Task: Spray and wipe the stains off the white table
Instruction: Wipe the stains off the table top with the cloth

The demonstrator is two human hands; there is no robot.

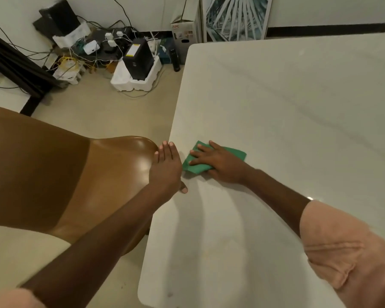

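Note:
A folded green cloth [233, 153] lies on the white table [287, 112] close to its left edge. My right hand [218, 162] presses flat on the cloth with fingers spread. My left hand [166, 168] rests on the table's left edge just beside the cloth, fingers together and holding nothing, thumb on the tabletop. Faint smudges show on the near part of the table [209, 254]. No spray bottle is in view.
A brown plastic chair [65, 170] stands tight against the table's left side under my left arm. On the floor at the back left sit a black box in white foam [138, 67], tangled cables and chargers [93, 47], a dark bottle [175, 60] and a cardboard box [185, 30].

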